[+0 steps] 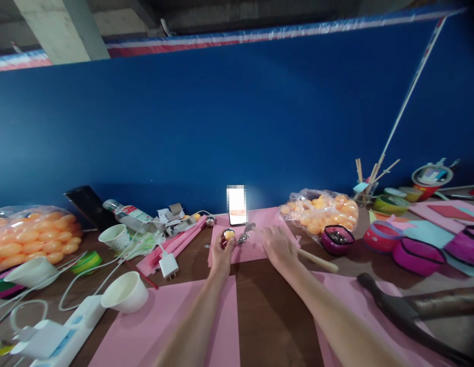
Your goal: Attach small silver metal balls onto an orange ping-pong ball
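My left hand (222, 253) is closed around a small ball (228, 235), orange with a shiny metallic-looking part, over a pink sheet (254, 252). Just right of it lies a little pile of silvery pieces (243, 238) on the sheet. Further right, my right hand (279, 248) has its fingers wrapped over a small hammer, whose dark head (251, 227) points toward the pile and whose wooden handle (319, 260) sticks out behind the hand. A phone (237, 219) with a blurred bright screen stands upright behind the pile.
Bags of orange balls (321, 210) sit at right and far left. A purple bowl (337, 238) holds small dark pieces. A large claw hammer (407, 306) lies at the lower right. White cups (125, 293), cables and a power strip (74, 331) occupy the left.
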`<action>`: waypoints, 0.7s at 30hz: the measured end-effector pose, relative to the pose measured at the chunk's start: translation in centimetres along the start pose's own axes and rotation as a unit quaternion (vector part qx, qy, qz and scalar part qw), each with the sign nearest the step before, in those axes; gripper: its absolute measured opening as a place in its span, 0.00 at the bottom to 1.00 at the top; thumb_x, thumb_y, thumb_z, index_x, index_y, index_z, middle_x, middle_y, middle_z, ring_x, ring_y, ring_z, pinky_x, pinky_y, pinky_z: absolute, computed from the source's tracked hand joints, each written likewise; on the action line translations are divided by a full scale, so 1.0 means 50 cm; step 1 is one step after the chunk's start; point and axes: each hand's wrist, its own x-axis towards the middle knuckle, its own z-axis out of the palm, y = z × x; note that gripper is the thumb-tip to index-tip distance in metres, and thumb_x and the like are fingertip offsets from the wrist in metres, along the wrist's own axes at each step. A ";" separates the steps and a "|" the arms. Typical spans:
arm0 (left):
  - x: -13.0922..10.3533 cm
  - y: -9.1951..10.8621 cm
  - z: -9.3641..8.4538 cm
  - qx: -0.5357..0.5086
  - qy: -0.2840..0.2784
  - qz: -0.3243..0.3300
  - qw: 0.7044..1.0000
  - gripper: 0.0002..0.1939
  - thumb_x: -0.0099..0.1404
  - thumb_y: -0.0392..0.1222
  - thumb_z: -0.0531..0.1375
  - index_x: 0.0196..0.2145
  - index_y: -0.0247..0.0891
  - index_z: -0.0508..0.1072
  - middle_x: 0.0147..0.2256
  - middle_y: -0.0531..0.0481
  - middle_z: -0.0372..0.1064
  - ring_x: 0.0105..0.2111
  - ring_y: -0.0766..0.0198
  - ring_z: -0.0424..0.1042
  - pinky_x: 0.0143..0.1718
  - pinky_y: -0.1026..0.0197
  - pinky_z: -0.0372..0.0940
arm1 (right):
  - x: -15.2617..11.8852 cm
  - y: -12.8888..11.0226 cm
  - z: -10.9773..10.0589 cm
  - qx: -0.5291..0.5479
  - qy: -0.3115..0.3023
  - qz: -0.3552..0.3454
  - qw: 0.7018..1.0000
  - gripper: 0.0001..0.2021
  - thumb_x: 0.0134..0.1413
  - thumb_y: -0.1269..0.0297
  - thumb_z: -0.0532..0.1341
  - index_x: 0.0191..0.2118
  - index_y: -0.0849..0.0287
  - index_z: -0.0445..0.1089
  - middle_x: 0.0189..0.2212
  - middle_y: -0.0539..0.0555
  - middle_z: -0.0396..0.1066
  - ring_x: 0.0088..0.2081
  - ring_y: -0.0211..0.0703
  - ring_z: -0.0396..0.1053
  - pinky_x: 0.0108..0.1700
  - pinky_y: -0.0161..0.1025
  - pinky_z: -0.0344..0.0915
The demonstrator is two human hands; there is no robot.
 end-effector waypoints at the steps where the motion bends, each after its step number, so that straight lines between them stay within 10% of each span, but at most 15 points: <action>1: 0.000 -0.002 0.000 -0.009 -0.005 -0.002 1.000 0.25 0.52 0.46 0.60 0.48 0.38 0.62 0.37 0.46 0.69 0.34 0.66 0.71 0.36 0.61 0.66 | -0.001 -0.002 -0.005 0.005 0.008 -0.007 1.000 0.12 0.58 0.70 0.46 0.38 0.57 0.66 0.35 0.57 0.63 0.39 0.46 0.58 0.36 0.38 0.53; 21: -0.008 0.016 0.004 -0.005 -0.019 0.027 0.999 0.22 0.47 0.39 0.63 0.43 0.37 0.69 0.38 0.48 0.69 0.35 0.65 0.68 0.38 0.62 0.61 | -0.017 -0.025 -0.002 0.013 0.182 -0.105 0.978 0.17 0.58 0.68 0.51 0.53 0.52 0.58 0.25 0.51 0.65 0.27 0.37 0.60 0.30 0.37 0.48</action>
